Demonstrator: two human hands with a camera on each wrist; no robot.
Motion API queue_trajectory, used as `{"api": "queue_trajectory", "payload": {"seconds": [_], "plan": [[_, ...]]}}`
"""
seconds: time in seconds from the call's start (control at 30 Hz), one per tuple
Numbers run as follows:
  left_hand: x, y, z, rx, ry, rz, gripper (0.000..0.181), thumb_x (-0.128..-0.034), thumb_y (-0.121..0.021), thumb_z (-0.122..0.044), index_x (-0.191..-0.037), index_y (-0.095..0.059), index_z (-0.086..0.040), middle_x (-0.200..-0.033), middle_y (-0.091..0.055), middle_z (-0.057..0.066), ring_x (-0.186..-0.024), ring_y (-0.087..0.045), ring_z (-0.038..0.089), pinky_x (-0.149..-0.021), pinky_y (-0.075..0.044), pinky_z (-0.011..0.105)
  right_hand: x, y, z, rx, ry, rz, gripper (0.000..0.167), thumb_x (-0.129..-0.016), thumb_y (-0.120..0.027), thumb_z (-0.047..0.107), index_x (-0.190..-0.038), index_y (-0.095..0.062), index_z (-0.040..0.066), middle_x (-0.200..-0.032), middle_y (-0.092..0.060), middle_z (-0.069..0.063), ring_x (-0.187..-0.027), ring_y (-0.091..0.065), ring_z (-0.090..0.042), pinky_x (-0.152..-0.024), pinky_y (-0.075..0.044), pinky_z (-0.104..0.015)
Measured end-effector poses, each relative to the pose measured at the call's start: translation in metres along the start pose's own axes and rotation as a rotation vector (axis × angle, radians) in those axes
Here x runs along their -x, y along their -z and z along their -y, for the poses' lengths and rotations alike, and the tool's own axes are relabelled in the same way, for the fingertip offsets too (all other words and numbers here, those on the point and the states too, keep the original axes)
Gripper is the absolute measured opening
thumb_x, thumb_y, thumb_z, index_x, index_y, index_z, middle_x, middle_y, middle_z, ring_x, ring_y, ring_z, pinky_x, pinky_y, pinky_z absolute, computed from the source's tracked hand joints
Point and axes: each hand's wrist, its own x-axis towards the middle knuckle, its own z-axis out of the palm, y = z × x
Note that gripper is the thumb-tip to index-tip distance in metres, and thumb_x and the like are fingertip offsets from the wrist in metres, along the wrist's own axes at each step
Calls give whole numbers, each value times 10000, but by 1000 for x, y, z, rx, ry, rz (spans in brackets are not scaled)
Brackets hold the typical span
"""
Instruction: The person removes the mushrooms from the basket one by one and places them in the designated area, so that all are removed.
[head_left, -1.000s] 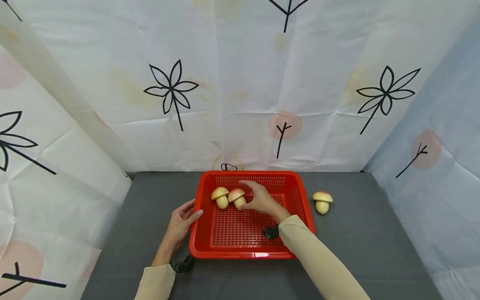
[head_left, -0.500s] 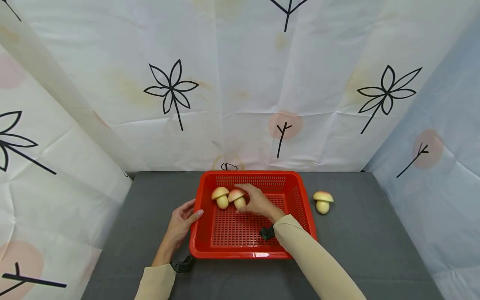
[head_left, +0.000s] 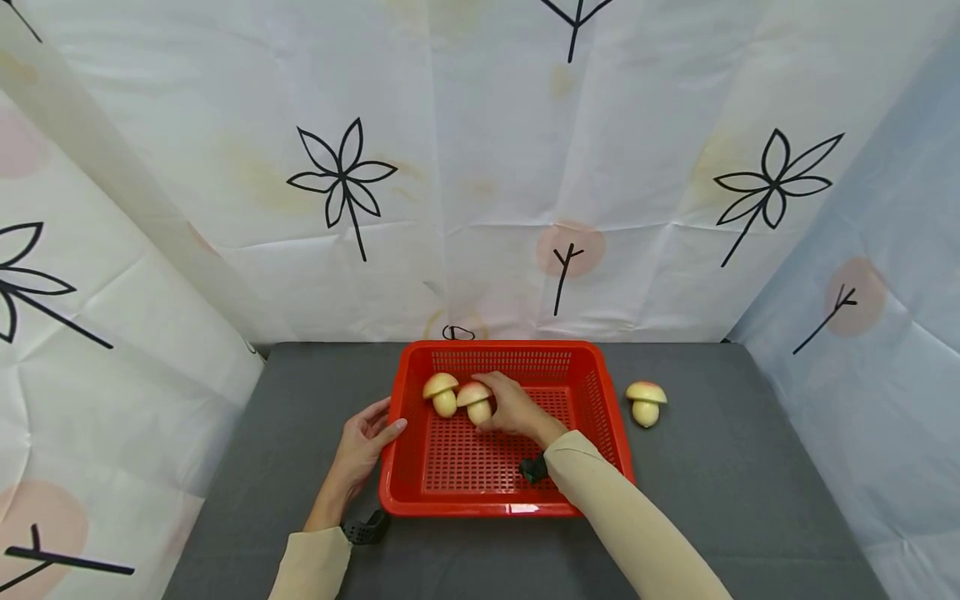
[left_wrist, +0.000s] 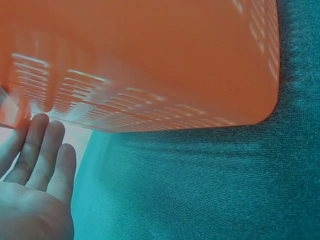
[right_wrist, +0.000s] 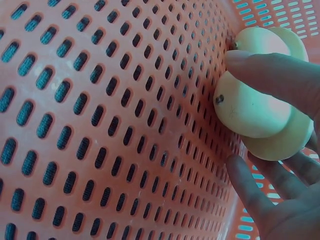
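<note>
A red basket (head_left: 495, 510) stands on the grey table, with two toy mushrooms side by side near its back left. My right hand (head_left: 513, 408) grips the right-hand mushroom (head_left: 478, 408), fingers at its red-tinged cap and thumb by the stem. The other mushroom (head_left: 440, 387) lies just left of it. In the right wrist view my thumb crosses in front of the gripped mushroom (right_wrist: 255, 110), fingers behind. My left hand (head_left: 358, 450) holds the basket's left rim, thumb over the edge; the left wrist view shows its fingers (left_wrist: 42, 150) against the basket's outside (left_wrist: 150, 60).
A third mushroom (head_left: 646, 403) sits on the table (head_left: 705, 483), right of the basket. Patterned white cloth (head_left: 480, 275) hangs behind the table and along both sides.
My right hand has come down and closed round the right-hand mushroom, which has tilted slightly. My left hand has stayed at the rim.
</note>
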Motion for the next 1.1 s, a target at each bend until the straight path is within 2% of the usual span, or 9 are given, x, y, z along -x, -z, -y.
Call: {"api": "queue_trajectory", "payload": {"seconds": [0.23, 0.77, 0.97, 1.1], "plan": [[-1, 0, 0, -2, 0, 1, 588, -972, -692, -74, -1493, -435, 18, -1446, -515, 249, -1285, -554, 380, -914, -576, 350, 0, 0, -1, 1, -10, -3, 838, -719, -921, 52, -1440, -502, -31, -1396, -528, -209, -1286, -490, -413, -1068, -417, -589], [-1, 0, 0, 13, -13, 13, 584, -975, -683, -65, -1493, -431, 23, -1448, -508, 258, -1282, -557, 369, -913, -578, 349, 1, 1, -1, -26, -45, -21, 851, -725, -926, 93, -1456, -500, 3, -1448, -505, -206, -1345, -441, -423, -1116, -360, -599], [-1, 0, -1, 10, -8, 6, 591, -968, -693, -67, -1493, -436, 19, -1452, -507, 249, -1258, -587, 286, -910, -578, 319, 5, 8, 0, -52, -28, -49, 847, -737, -922, 102, -1462, -496, 10, -1424, -523, -195, -1314, -483, -401, -1072, -420, -582], [0, 1, -1, 6, -7, 8, 586, -971, -691, -70, -1492, -438, 16, -1455, -507, 249, -1265, -584, 294, -915, -575, 318, 10, 16, 5, -85, -15, -66, 852, -742, -919, 96, -1476, -490, 37, -1400, -542, -160, -1281, -514, -367, -1034, -458, -568]]}}
